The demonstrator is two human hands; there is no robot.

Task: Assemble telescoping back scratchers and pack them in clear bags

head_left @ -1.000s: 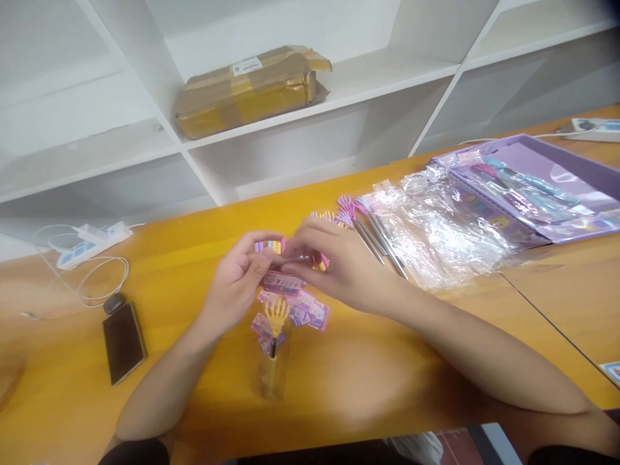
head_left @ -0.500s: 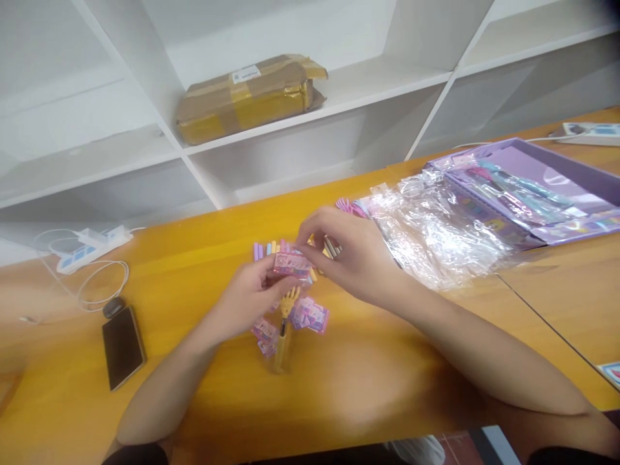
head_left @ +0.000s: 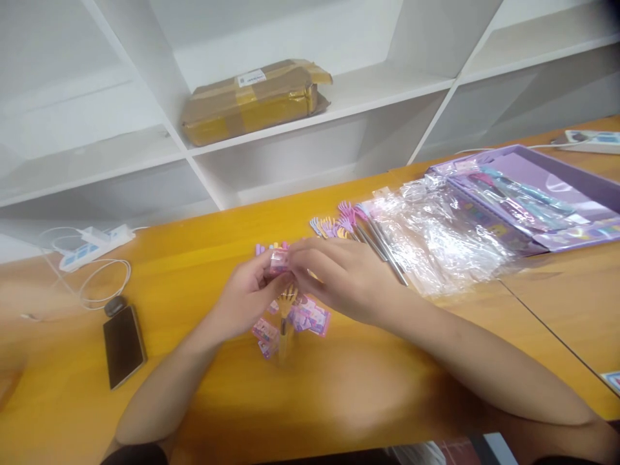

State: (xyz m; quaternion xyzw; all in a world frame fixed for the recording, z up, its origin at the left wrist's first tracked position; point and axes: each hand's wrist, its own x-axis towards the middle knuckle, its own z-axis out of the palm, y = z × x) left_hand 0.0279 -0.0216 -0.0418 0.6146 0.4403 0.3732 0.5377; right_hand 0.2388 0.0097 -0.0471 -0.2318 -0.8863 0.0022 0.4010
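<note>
Between thumb and fingers, my left hand [head_left: 242, 298] grips the pink header card [head_left: 278, 259] of a clear plastic bag. Inside the bag hangs a yellow hand-shaped back scratcher [head_left: 287, 301], its handle pointing toward me. My right hand [head_left: 346, 279] is closed at the card's right side, fingertips pinched against it; they partly hide it. Under the bag, pink cards [head_left: 265, 330] and purple-pink cards [head_left: 313, 319] lie on the table. Behind my hands, a row of coloured handle ends [head_left: 271, 247] is mostly covered. Several back scratchers [head_left: 346, 223] with metal rods lie beyond my right hand.
Crumpled clear bags [head_left: 436, 232] are heaped at the right, against a purple box [head_left: 537, 174] holding bagged items. To the left are a black phone [head_left: 124, 349], a white cable and a power strip [head_left: 97, 248]. A taped parcel [head_left: 256, 103] sits on the white shelf.
My right hand has come down and left onto the header card, fingers closing there. The back scratchers behind it now show. My left hand stays nearly in place.
</note>
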